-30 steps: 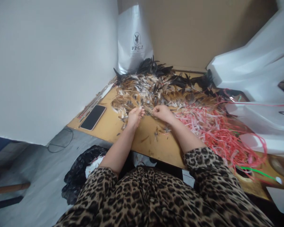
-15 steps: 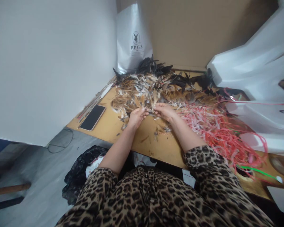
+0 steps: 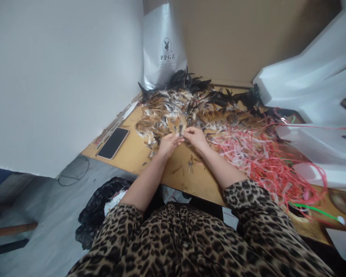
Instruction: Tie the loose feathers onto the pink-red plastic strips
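Observation:
My left hand (image 3: 169, 144) is closed in a pinch on brown feathers (image 3: 174, 125) that fan upward from its fingertips. Right against it, my right hand (image 3: 195, 137) pinches a tan feather (image 3: 183, 122) by its lower end, so the fingertips of both hands meet. Behind them spreads a heap of brown and white feathers (image 3: 155, 109), with long black feathers (image 3: 186, 79) along its far side. To the right of my right hand lies a tangle of pink and red ribbon strips (image 3: 265, 161). The quill ends are hidden by my fingers.
A phone (image 3: 113, 143) lies at the table's left edge. A silver-white bag (image 3: 165, 42) stands behind the feathers. White plastic sheeting (image 3: 305, 80) rises at the right. A green strip (image 3: 317, 209) lies near the front right. Below the table edge is a black plastic bag (image 3: 96, 211).
My right hand has moved left, bringing its feather against the feathers in my left hand. The gap between my hands has closed. My left hand has shifted slightly right.

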`<state>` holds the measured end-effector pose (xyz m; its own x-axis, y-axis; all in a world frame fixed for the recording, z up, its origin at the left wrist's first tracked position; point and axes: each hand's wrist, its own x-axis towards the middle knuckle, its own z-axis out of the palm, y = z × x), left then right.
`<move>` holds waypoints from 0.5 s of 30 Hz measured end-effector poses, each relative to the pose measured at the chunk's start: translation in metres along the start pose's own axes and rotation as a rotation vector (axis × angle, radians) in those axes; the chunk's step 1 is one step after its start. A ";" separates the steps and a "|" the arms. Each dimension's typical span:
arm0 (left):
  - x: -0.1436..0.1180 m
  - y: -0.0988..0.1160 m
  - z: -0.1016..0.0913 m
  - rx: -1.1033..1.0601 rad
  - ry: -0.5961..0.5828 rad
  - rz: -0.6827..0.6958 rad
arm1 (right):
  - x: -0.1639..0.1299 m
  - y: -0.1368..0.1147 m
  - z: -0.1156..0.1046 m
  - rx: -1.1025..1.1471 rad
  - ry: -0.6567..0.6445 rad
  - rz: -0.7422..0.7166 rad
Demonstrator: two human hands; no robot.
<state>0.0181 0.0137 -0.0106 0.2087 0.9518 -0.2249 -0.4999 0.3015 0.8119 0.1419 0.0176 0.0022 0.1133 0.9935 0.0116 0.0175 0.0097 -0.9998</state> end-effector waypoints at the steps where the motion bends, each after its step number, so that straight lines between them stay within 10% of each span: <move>1: 0.000 -0.001 0.000 0.000 0.010 0.006 | 0.000 0.001 0.001 -0.017 0.009 -0.008; 15: 0.003 0.001 -0.003 -0.110 -0.022 0.039 | 0.000 -0.007 -0.010 0.162 -0.183 0.089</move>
<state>0.0156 0.0168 -0.0119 0.2049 0.9619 -0.1812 -0.5969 0.2695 0.7557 0.1516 0.0167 0.0092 -0.0746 0.9951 -0.0650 -0.1450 -0.0753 -0.9866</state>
